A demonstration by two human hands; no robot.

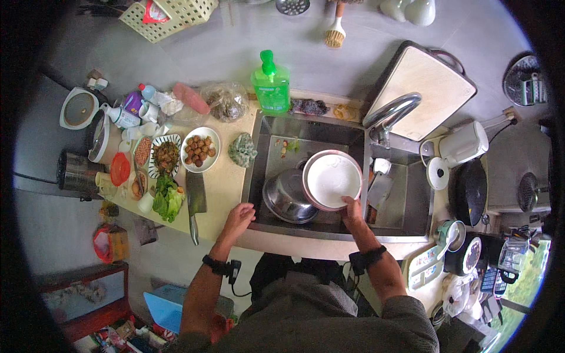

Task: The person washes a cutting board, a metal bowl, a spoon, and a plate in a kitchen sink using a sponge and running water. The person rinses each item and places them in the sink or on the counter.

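My right hand (352, 212) grips the near rim of a white bowl (333, 176) with a pinkish outer edge, thumb on the inside. The bowl is held over the left basin of a steel sink (282, 128). Partly covered by it, a shiny metal basin (287, 198) sits upside down in the sink. My left hand (240, 219) is by the sink's front left corner, fingers loosely bent and apart, with nothing seen in it. To its left, a cleaver (196, 198) lies on the counter, its handle past the front edge. A crumpled green-and-white cloth (242, 150) lies beside the sink.
Left counter: a plate of meatballs (199, 150), a striped dish of food (165, 159), lettuce (168, 198). Behind the sink stand a green pump bottle (270, 86), a curved faucet (393, 114) and a cutting board (423, 88). Another cleaver (380, 189) rests in the right basin.
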